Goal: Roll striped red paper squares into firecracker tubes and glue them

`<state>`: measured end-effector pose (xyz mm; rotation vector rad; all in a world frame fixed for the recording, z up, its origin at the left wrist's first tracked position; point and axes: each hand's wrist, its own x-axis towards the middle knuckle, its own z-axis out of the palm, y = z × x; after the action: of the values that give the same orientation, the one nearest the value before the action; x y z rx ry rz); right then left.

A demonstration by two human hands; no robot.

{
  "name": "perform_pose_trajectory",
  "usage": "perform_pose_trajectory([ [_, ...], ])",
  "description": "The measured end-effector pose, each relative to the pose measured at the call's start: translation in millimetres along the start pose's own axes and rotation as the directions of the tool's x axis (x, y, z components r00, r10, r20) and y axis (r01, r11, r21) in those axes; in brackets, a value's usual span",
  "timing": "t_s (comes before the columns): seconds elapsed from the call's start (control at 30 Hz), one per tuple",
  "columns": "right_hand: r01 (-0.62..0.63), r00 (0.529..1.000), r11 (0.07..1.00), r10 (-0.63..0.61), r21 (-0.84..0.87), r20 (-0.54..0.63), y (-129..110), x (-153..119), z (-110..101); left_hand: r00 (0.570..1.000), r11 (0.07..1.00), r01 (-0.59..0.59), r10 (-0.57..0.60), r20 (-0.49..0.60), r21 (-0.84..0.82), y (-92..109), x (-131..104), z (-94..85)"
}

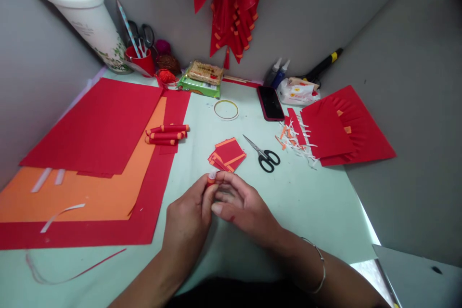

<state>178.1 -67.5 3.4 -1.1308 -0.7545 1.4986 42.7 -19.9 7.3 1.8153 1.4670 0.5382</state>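
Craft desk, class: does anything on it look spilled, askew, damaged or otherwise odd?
No liquid spill or clear damage shows. The messiest spot is right of the scissors: thin white and orange scraps lie tangled beside the red sheets. At left, loose white strips lie askew across the orange sheet.

The small red roll [211, 179] is mostly hidden by the hands [226, 204]; its white top is too small to make out, perhaps a cap or paper; the hanging red decoration [231, 9] is cut off by the top edge; the cup's [88, 24] print is too blurred to read.
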Motion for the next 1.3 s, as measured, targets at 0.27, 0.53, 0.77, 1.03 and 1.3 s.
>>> perform_pose_trajectory([
  [0.27, -0.048, 0.999, 0.993, 0.045, 0.106, 0.022, 0.9, 8.9, -15.9, 0.995, 0.991, 0.036, -0.023, 0.101, -0.131, -0.2, 19.0, -8.6],
  [0.53, -0.120, 0.993, 0.960, 0.112, 0.252, 0.043, -5.3, 12.7, -11.9, 0.971, 0.908, 0.187, -0.115, 0.208, -0.374, -14.4, 35.3, -7.9],
  [0.77, -0.114, 0.993, 0.963, 0.111, 0.246, 0.028, -4.7, 6.2, -8.2, 0.962, 0.841, 0.246, -0.153, 0.225, -0.483, -19.3, 35.2, -6.1],
  [1.03, -0.115, 0.992, 0.989, 0.120, 0.088, -0.050, -2.3, -2.7, 4.8, 0.964, 0.780, 0.267, -0.221, 0.149, -0.565, -21.3, 34.8, -6.7],
  [1.3, -0.112, 0.991, 0.993, 0.115, 0.047, -0.070, 2.5, -1.5, 6.7, 0.952, 0.668, 0.285, -0.278, 0.125, -0.688, -27.4, 34.5, -6.3],
])
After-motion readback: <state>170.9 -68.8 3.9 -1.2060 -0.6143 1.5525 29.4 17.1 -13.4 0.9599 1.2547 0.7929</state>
